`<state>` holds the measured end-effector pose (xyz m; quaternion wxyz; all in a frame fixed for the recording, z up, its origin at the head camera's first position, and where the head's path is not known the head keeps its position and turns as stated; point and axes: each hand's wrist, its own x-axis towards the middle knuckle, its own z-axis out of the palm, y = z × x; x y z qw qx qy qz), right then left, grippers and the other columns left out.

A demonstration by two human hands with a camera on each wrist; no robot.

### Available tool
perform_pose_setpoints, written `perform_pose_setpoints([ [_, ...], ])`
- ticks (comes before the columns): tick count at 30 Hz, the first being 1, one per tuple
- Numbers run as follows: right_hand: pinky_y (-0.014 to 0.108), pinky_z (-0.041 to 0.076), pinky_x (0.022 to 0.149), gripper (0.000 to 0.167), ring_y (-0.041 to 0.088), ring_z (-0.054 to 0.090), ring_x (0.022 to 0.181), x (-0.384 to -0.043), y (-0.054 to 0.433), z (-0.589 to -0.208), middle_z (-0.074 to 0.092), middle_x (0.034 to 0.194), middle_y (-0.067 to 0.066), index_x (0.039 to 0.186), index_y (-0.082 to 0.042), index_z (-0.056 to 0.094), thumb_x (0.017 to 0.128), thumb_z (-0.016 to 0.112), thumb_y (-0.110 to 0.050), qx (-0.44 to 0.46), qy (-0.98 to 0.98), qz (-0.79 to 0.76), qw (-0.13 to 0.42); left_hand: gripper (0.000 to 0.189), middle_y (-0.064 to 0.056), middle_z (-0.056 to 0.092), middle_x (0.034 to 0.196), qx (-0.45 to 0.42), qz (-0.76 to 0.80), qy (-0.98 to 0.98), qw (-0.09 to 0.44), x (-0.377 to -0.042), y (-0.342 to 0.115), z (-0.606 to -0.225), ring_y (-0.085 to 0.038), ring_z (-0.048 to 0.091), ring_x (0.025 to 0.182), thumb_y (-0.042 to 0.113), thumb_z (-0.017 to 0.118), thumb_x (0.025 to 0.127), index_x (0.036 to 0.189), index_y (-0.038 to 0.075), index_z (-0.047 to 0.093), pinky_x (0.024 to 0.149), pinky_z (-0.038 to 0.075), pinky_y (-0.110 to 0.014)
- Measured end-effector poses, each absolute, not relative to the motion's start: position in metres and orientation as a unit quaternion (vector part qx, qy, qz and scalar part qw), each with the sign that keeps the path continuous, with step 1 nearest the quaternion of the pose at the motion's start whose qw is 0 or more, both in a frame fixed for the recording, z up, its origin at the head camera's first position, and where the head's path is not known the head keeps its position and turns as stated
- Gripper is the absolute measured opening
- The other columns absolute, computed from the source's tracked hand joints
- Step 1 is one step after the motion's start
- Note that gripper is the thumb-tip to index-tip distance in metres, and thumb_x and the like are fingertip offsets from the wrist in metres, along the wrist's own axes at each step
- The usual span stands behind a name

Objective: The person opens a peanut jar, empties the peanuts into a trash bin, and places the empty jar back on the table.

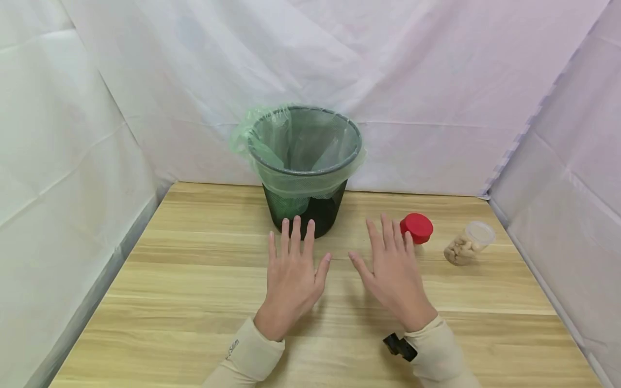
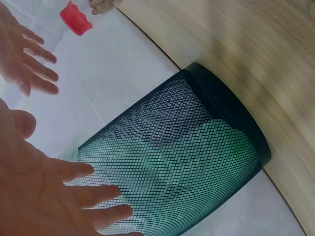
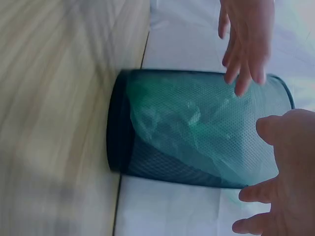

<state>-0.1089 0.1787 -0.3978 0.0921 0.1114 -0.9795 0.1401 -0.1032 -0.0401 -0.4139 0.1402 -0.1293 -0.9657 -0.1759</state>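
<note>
Mesh bin (image 2: 157,110), one: dark, aslant across the view, solid base against the table (image 2: 275,59). Green bag (image 2: 197,167), one: inside, visible through the mesh. Hands, two: left hand (image 2: 44,187) at lower left, fingers spread, overlapping the bin, contact unclear; right hand (image 2: 22,61) above it, fingers extended. Red lid (image 2: 75,18), one: upper left. Beige pieces (image 2: 103,5): beside lid, cropped. White cloth (image 2: 113,54): behind.

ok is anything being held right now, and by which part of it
Nothing is held: the left hand and right hand both have their fingers spread.
</note>
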Motion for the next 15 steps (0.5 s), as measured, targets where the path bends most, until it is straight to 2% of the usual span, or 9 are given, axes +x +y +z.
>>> perform_pose_setpoints([
  [6,0.074,0.016,0.129,0.079,0.056,0.02,0.161,-0.116,0.206,-0.381,0.022,0.175,0.031,0.167,-0.002,0.033,0.11,0.052,-0.053,0.098,-0.978,0.142,0.113,0.071,-0.025,0.031,0.174,-0.129,-0.186,-0.962,0.154,-0.105,-0.041,-0.416,-0.046,0.021,0.165,0.046,0.046,0.113,0.169,0.006,0.032,0.132,0.016,-0.071],
  [11,0.077,0.022,0.124,0.079,0.058,0.027,0.156,-0.121,0.238,-0.363,0.025,0.173,0.032,0.166,-0.002,0.034,0.11,0.051,-0.055,0.084,-0.98,0.125,0.131,0.069,-0.026,0.033,0.173,-0.134,-0.191,-0.959,0.16,-0.106,-0.042,-0.418,-0.048,0.025,0.164,0.045,0.046,0.113,0.169,0.006,0.034,0.13,0.019,-0.072],
  [15,0.079,0.027,0.118,0.08,0.062,0.031,0.15,-0.126,0.264,-0.348,0.024,0.173,0.033,0.169,-0.003,0.028,0.111,0.049,-0.054,0.064,-0.986,0.103,0.118,0.068,-0.025,0.032,0.174,-0.132,-0.19,-0.961,0.153,-0.108,-0.044,-0.419,-0.047,0.025,0.164,0.045,0.044,0.114,0.169,0.006,0.033,0.131,0.019,-0.072],
])
